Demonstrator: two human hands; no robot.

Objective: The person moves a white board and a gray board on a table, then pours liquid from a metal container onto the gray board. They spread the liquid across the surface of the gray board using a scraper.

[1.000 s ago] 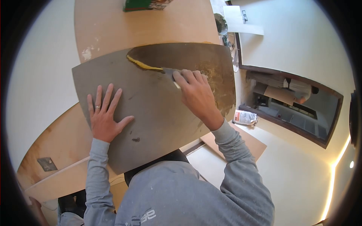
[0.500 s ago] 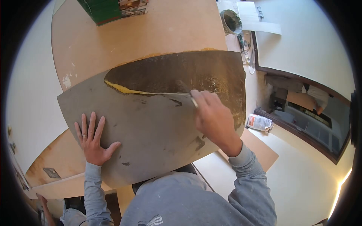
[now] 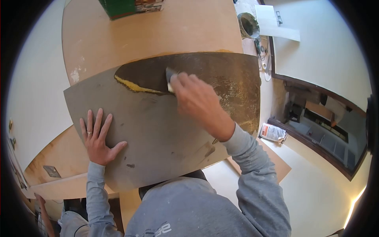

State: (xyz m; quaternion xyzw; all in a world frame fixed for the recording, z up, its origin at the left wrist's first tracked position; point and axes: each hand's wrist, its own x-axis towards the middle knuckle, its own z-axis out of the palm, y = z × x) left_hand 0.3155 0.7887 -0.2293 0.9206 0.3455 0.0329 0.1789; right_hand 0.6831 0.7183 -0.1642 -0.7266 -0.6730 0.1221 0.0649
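Note:
A grey sheet (image 3: 150, 130) lies over a tan board, its far part coated with a dark, wet-looking film of glue (image 3: 150, 65). Along the left lower edge of that film runs a thick yellow bead of glue (image 3: 138, 87). My right hand (image 3: 197, 96) grips a putty knife (image 3: 169, 75) by its handle, with the grey blade down on the wet area just right of the bead. On the left of the sheet my left hand (image 3: 98, 140) rests flat with spread fingers, holding nothing.
Beyond the sheet, a green tin (image 3: 118, 10) stands on the tan board (image 3: 177, 31). At the upper right is a dirty bucket (image 3: 248, 25). A printed bag (image 3: 273, 132) lies on the right. Another person's arm (image 3: 45, 213) shows at lower left.
My right hand has swept the putty knife left and away from me across the wet area. The yellow bead's right end now looks shorter. My left hand stays flat on the sheet.

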